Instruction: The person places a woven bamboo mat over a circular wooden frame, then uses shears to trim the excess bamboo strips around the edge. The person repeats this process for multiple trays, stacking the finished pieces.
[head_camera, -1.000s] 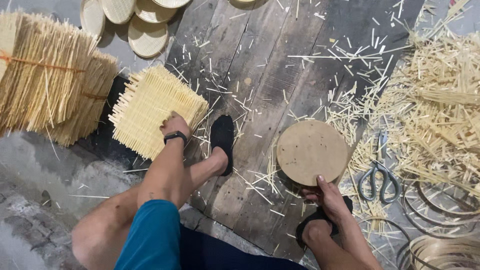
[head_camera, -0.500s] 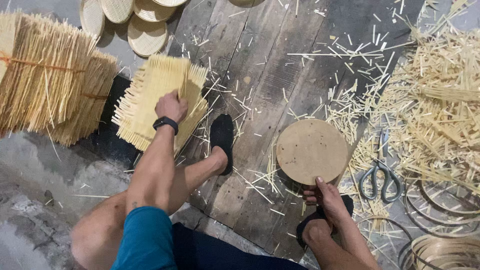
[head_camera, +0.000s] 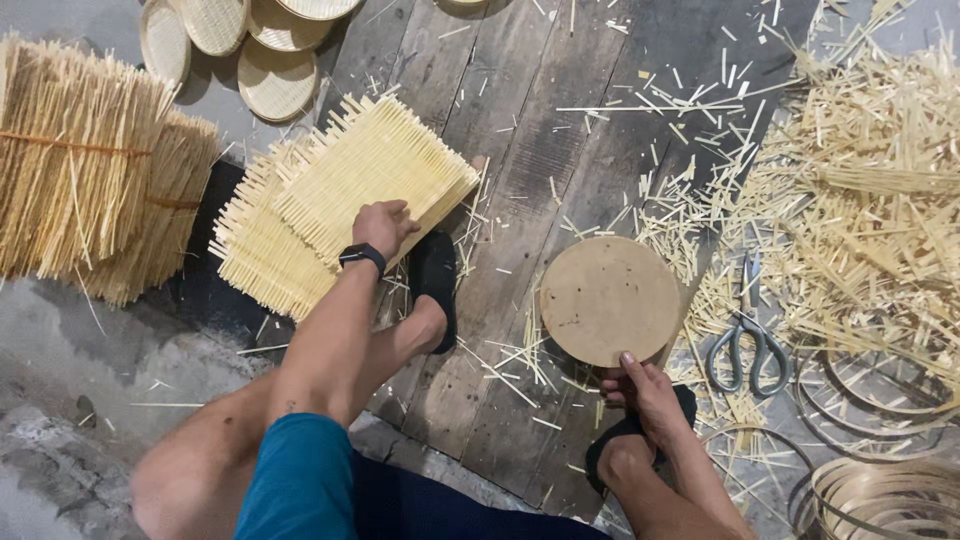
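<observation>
My left hand (head_camera: 381, 226) grips the near edge of a square woven bamboo mat (head_camera: 375, 172) and holds it tilted up off a stack of similar mats (head_camera: 262, 255). A black watch is on that wrist. My right hand (head_camera: 646, 388) holds the near rim of a round wooden disc (head_camera: 608, 298) that lies flat on the plank floor. My feet in black slippers rest just below each hand.
Tied bundles of bamboo sticks (head_camera: 85, 170) stand at the left. Round woven trays (head_camera: 245, 45) lie at the top left. Scissors (head_camera: 747, 335) lie right of the disc, amid a heap of bamboo offcuts (head_camera: 870, 190). Coiled bamboo hoops (head_camera: 885, 495) sit at the bottom right.
My left hand has picked the top mat off the stack and drawn it up and to the right. My right hand and the disc have stayed put.
</observation>
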